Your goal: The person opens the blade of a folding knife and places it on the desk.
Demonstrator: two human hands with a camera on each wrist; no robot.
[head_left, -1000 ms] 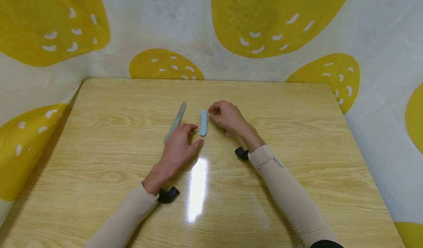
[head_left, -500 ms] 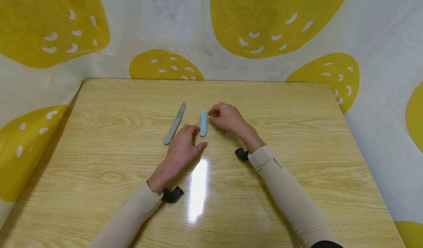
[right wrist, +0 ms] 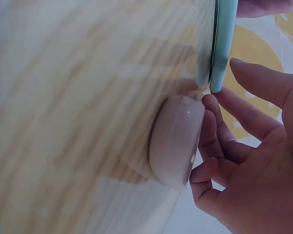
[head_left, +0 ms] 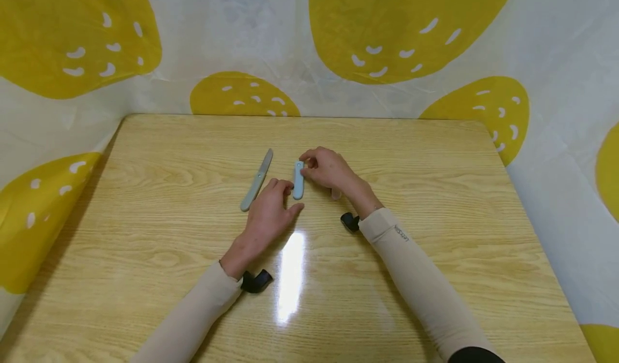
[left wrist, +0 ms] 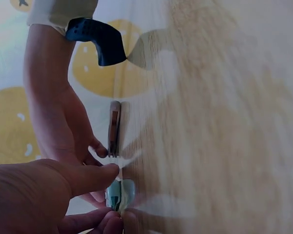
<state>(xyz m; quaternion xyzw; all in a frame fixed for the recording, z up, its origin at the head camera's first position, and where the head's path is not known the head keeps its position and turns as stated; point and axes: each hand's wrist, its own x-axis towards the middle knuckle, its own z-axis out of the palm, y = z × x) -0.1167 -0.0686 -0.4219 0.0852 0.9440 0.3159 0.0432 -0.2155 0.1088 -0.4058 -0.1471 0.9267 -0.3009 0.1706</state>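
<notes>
A light blue folded pocket knife point(head_left: 298, 184) lies upright in the head view, between both hands. My left hand point(head_left: 268, 212) has its fingertips right at the knife's left side, thumb spread apart below the near end. Around the far end are the thumb and index finger of my right hand point(head_left: 329, 168), thumb close along its right side. In the right wrist view, a pinkish folded pocket knife point(right wrist: 176, 141) lies beside the curled lower fingers of that hand, which mostly hides it from above. A grey-green pocket knife point(head_left: 252, 194) with its blade out lies left of my left hand.
The wood-grain table point(head_left: 169, 191) carries a bright light reflection in front of the knives. Behind and beside it hangs a white curtain point(head_left: 261, 41) with yellow fruit shapes. Black camera mounts point(head_left: 257, 281) stick out at both wrists.
My left hand has shifted slightly right, away from the grey-green knife. My right hand has moved a little left, its fingertips now at the far end of the blue knife. The knives stay in place.
</notes>
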